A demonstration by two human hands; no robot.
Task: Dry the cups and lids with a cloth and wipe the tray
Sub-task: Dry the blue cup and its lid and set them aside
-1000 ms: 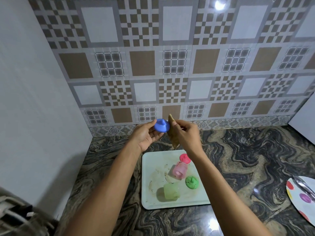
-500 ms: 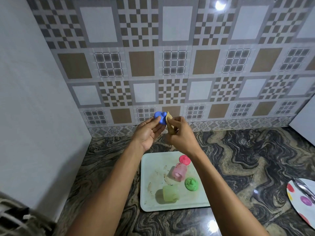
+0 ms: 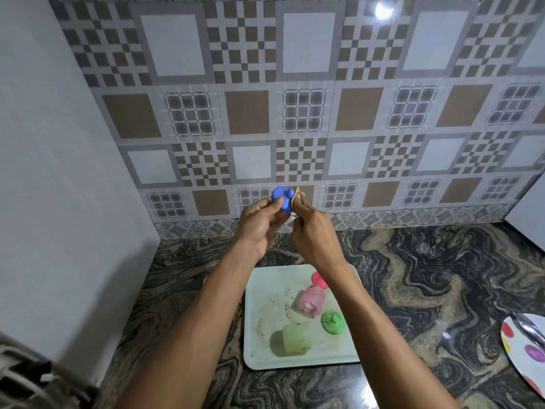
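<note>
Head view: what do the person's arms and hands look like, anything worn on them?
Both are bare. The left hand and right hand carry no gloves, and no rings show on the fingers. The left forearm and right forearm are uncovered as far as the frame's lower edge: no sleeves, watch or bracelet in view.

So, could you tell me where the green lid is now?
In the head view, the green lid lies on the right side of the tray, just right of the pink cup and the green cup.
</note>
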